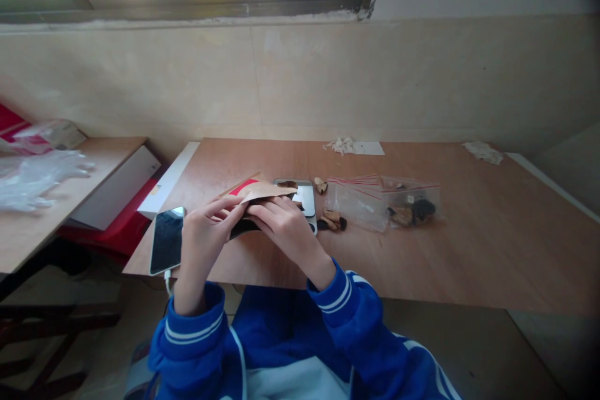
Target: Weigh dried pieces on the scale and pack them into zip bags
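1. Two bare hands, the left hand (213, 230) and the right hand (287, 225), grip a thin, tan-brown paper packet (266, 190) by its edges; both grips are closed on it.
2. Packet position: in front of the torso, over the reddish-brown wooden tabletop (450, 269), overlapping the left part of a flat, silver-and-white rectangular device (308, 197). From where I stand, contact between the two cannot be told.
3. Reason for the hold: gripping from both sides probably steadies the thin paper and controls its upper flap. The fingers partly hide what lies beneath.
4. Left pose: the forearm rises steeply and the thumb points inward along the paper.
5. Right pose: the forearm slants inward from the lower right, with the back of the hand uppermost and the fingers curled.
6. Irregular brown, dark-edged pieces (332, 220) lie just beside the device; clear plastic bags with red seal lines (360, 205) lie farther right, presumably for easy reach.
7. A black-screened phone (167, 240) lies near the left wrist, at the table edge, likely so that its white cable (167, 281) hangs free.
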Demonstrator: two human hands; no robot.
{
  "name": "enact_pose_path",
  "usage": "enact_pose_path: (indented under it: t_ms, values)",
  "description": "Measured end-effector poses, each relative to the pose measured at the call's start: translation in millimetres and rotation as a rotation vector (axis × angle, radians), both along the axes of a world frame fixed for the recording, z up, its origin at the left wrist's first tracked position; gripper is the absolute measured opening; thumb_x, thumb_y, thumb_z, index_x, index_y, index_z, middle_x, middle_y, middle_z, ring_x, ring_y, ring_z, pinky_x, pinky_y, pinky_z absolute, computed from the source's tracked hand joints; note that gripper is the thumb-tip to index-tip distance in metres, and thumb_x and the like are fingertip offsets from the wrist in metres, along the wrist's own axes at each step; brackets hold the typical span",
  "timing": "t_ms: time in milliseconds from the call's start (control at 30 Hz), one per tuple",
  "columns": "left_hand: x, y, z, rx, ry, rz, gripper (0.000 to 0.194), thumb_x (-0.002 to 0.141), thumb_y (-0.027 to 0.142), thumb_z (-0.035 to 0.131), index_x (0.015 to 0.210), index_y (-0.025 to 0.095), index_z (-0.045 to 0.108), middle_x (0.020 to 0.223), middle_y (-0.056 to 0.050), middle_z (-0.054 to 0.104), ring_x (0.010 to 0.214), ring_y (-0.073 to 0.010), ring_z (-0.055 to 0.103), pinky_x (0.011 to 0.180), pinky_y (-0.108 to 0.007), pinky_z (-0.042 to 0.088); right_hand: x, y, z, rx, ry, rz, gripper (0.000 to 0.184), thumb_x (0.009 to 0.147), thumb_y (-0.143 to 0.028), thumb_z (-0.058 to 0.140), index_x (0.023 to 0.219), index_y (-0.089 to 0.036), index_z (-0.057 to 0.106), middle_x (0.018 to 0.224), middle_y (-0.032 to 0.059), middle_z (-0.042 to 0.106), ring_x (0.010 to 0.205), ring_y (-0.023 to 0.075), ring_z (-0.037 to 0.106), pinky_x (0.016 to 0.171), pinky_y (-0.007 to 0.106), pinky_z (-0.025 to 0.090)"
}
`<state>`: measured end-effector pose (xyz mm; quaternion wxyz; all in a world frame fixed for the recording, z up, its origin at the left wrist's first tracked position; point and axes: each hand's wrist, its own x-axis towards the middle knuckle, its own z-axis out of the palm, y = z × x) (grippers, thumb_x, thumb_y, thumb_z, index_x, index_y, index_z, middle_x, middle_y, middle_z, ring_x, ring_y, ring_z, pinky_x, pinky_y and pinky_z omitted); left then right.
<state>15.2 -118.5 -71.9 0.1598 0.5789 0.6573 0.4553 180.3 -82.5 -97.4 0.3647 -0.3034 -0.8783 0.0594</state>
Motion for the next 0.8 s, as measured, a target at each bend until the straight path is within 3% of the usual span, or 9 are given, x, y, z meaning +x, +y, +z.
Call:
enact_pose_path:
  t_ms: [100,333,433,533,667,800]
  values:
    - [0,2,1.5,0.025,0.043,0.033,0.026,0.078,0.047,0.069,0.086,0.024,0.077,0.085,-0.001,0.071,0.057,-0.0092,0.058,0.052,-0.019,0.043,3,4,-0.4,-0.07,0.221,0.049,0.016,0.098,-0.024,0.051,0.103,-0.019,0.066,0.099,0.0041,0.072,0.095,0.0178,0.064,0.089,0.032,0.047]
    - [3,5,0.4,-0.006,0.012,-0.017,0.029,0.079,0.049,0.066,0.088,0.023,0.077,0.089,-0.002,0.071,0.055,-0.0095,0.057,0.049,-0.02,0.042,2,7,-4.0,-0.299,0.616,0.137,0.013,0.095,-0.028,0.056,0.1,-0.023,0.066,0.101,0.002,0.072,0.097,0.0159,0.066,0.089,0.029,0.05]
    - [3,5,1.1,-0.024,0.036,0.025,0.03,0.079,0.051,0.065,0.087,0.025,0.077,0.087,-0.001,0.071,0.058,-0.0109,0.059,0.052,-0.021,0.043,3,1,0.6,-0.466,0.857,0.074,0.011,0.091,-0.031,0.06,0.097,-0.022,0.064,0.097,0.0019,0.071,0.082,0.0146,0.067,0.077,0.027,0.054]
    - [-3,6,6.0,-0.044,0.101,0.157,0.029,0.078,0.052,0.066,0.086,0.026,0.077,0.079,0.0,0.071,0.062,-0.0145,0.063,0.058,-0.024,0.045,15,1,-1.6,-0.603,1.042,-0.034,0.02,0.088,-0.038,0.063,0.098,-0.021,0.061,0.086,0.0012,0.07,0.064,0.0116,0.063,0.064,0.025,0.053]
    - [-15,11,18.3,-0.003,0.169,0.374,0.028,0.08,0.049,0.065,0.091,0.026,0.076,0.074,-0.001,0.07,0.069,-0.0187,0.066,0.064,-0.027,0.048,49,18,-29.6,-0.78,1.113,-0.268,0.043,0.076,-0.049,0.072,0.102,-0.02,0.055,0.071,-0.0007,0.067,0.058,0.0126,0.06,0.057,0.024,0.051]
    - [-23,26,24.5,0.102,0.13,0.371,0.028,0.085,0.04,0.057,0.104,0.026,0.073,0.087,-0.002,0.072,0.076,-0.0188,0.066,0.069,-0.029,0.052,85,49,-64.8,-1.001,1.028,-0.448,0.056,0.059,-0.054,0.08,0.092,-0.017,0.053,0.052,-0.0038,0.059,0.046,0.0129,0.054,0.044,0.022,0.044]
